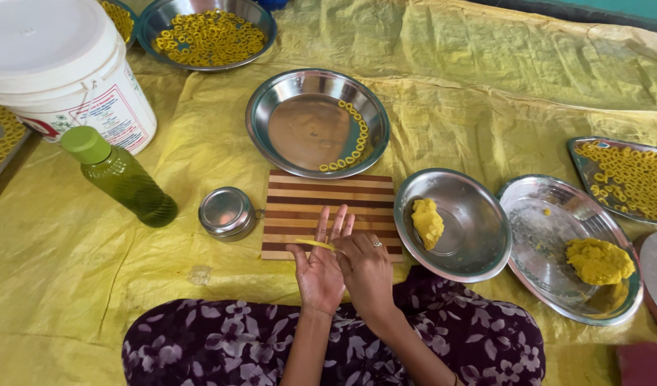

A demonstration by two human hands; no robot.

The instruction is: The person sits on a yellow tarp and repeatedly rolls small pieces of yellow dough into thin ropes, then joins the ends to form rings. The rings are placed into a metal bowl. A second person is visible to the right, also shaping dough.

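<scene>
One thin yellow dough strand [315, 244] lies across the flat, fingers-spread left hand [320, 268], the right hand [367, 268] pressed over it, one striped wooden board [328, 212] beneath, two dough lumps rightward.

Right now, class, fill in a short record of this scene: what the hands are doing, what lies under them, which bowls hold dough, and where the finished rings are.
Hands: left hand palm up, right hand laid across it, a thin yellow dough strip between them
Under the hands: striped wooden board
Dough: a lump in the steel bowl, a bigger lump on the steel plate to its right
Rings: a curved row in the round tray beyond the board
Nearby: green bottle, white bucket
</scene>
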